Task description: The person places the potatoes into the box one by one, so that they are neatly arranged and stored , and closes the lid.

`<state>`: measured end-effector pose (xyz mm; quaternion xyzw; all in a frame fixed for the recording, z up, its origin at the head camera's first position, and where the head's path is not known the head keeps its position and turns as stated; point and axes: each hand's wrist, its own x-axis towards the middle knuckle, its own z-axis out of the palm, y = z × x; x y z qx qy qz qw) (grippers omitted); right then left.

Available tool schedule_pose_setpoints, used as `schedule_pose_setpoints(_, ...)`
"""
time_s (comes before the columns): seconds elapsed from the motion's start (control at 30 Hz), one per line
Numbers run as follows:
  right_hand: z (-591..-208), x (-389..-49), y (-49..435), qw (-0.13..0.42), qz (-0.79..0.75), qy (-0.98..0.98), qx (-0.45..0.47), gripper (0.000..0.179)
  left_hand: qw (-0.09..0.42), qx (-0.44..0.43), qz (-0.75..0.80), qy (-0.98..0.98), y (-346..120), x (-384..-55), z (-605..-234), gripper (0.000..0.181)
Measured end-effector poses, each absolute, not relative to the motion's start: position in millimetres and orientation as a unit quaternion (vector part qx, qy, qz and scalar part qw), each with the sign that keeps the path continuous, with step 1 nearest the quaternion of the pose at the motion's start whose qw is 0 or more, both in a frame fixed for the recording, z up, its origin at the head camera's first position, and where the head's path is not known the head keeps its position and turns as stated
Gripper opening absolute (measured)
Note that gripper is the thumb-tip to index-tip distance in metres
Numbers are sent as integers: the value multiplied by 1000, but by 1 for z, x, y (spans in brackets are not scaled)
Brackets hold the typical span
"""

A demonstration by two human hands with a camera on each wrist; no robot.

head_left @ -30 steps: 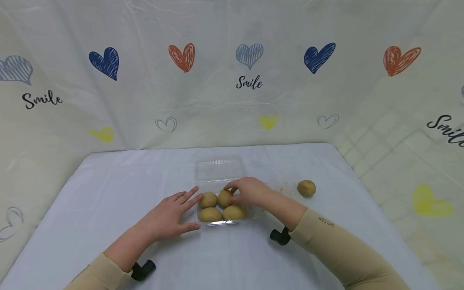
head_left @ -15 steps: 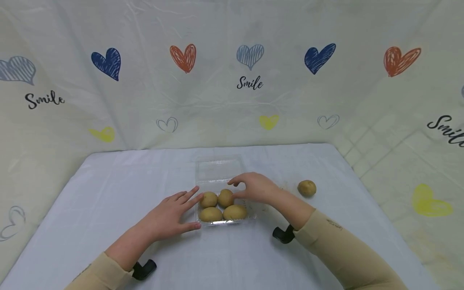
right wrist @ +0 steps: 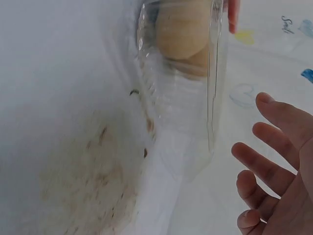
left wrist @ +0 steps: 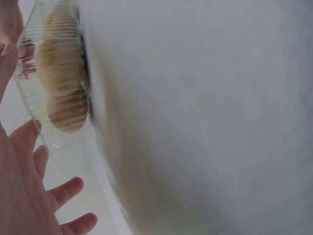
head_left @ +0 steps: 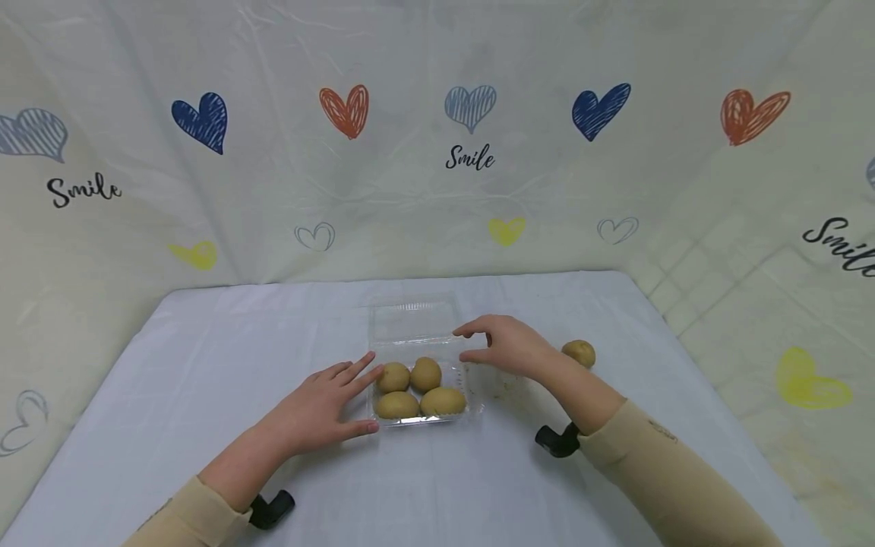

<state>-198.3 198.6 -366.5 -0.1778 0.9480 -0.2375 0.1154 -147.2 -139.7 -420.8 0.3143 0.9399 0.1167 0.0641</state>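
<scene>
A clear plastic clamshell box [head_left: 454,372] stands on the table with its lid [head_left: 413,325] folded back. Several potatoes [head_left: 443,401] lie in its base in two rows. At the box's left side my left hand [head_left: 316,410] spreads its fingers; in the left wrist view the thumb and a fingertip touch the box's rim [left wrist: 24,93]. My right hand [head_left: 509,346] hovers just off the right side, holding nothing, with thumb and fingers apart. The right wrist view shows those loosely bent fingers [right wrist: 261,164] clear of the plastic wall.
One more potato [head_left: 581,350] sits farther right on the white cloth [head_left: 287,327], partly behind my right forearm. Brown dirt specks [right wrist: 102,176] mark the cloth beside the box. A sheet printed with hearts [head_left: 472,106] hangs behind the table.
My right hand has let go of the back right potato in the box and drawn away to the right, past the rim. The left hand has stayed in place.
</scene>
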Motion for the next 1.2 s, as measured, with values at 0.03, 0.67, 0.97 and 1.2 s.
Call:
schedule_pose_setpoints(0.03,-365,-198,202,115,-239,949,-172,43,64,314,117,940,-140,-147,-421,85)
schedule_pose_setpoints(0.67,-369,-186,299,78,-229,964,-110,52,66,309,115,942,-140,-147,-421,86)
schedule_pose_setpoints(0.97,-364,-172,343,87,-234,966,-63,55,63,316,109,940,-140,-147,-422,86)
schedule_pose_setpoints(1.2,-369,-171,353,86,-212,972,-57,54,61,313,112,941,-140,-148,-424,85)
